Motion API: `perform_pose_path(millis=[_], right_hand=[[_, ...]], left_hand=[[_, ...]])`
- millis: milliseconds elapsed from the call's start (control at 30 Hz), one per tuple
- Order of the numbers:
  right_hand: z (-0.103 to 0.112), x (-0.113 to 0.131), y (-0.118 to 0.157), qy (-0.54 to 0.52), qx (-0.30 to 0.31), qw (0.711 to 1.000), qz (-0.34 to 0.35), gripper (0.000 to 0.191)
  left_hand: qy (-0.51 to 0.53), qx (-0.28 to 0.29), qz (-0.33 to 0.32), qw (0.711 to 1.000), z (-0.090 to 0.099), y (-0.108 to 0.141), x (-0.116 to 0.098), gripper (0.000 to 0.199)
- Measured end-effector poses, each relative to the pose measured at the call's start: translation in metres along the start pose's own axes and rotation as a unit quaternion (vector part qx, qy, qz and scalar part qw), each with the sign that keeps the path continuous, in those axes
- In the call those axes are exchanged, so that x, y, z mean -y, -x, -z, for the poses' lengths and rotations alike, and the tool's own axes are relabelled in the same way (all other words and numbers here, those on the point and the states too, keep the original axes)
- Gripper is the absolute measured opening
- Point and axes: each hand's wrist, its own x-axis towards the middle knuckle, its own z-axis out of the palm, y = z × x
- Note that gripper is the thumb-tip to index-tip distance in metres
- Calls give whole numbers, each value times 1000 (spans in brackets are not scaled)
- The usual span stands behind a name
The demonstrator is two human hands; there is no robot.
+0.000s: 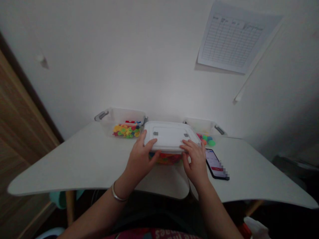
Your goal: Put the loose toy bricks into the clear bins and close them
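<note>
Left hand [139, 159] and right hand [195, 162] are clasping the near long edge of a lidded plastic box [169, 136] lying crosswise at frame centre.

Home room, white desk [74, 159], wooden door [22, 116], wall chart [230, 38]

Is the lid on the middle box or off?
On: the white lid covers the clear box, with the left hand and right hand on it.

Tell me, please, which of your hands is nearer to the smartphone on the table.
Right. The right hand is just beside the smartphone, at its left edge. The left hand is farther left, at the other side of the lidded plastic box.
</note>
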Motion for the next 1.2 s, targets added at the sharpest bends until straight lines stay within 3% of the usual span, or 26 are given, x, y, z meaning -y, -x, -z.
perform_pose_path(millis=[167, 533, 700, 967, 1200], right_hand=[[-12, 9, 0, 98, 37, 995, 3, 44], [-42, -8, -28, 131, 40, 991, -7, 45], [-50, -7, -32, 129, 30, 991, -22, 42], [-56, -5, -26, 127, 16, 992, -3, 38], [-63, -15, -28, 122, 21, 992, 22, 39]], left_hand=[[-7, 14, -3, 1000, -12, -14, 3, 41], [-23, 33, -2, 999, -34, -45, 30, 45], [-102, 10, 21, 994, -30, -49, 46, 60], [-171, 27, 85, 981, -12, -52, 89, 47], [-216, 61, 72, 972, -3, -61, 101, 44]])
